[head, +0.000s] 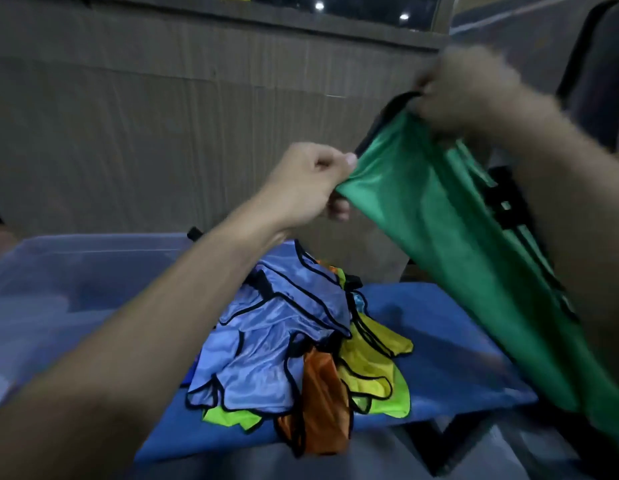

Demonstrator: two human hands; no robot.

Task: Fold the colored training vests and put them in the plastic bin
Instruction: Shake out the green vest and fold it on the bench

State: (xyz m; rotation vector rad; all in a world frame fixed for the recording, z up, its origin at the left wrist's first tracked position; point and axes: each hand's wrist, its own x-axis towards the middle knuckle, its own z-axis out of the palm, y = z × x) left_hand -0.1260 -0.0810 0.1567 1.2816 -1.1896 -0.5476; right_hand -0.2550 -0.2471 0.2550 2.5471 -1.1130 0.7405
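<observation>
Left hand (311, 181) and right hand (464, 95) pinch the green vest (439, 237) aloft (slippery fabric), so a loosened pinch risks dropping it

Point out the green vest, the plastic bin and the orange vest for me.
green vest (439, 237): head view, on the hanging cloth.
plastic bin (93, 251): head view, on its far rim.
orange vest (322, 403): head view, on its front fold.

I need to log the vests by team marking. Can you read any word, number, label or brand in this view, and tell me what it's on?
None can be read.
Green vest: black marks near its right edge, too blurred and folded to tell whether they are print.
Piled vests and plastic bin: no print shows.
</observation>
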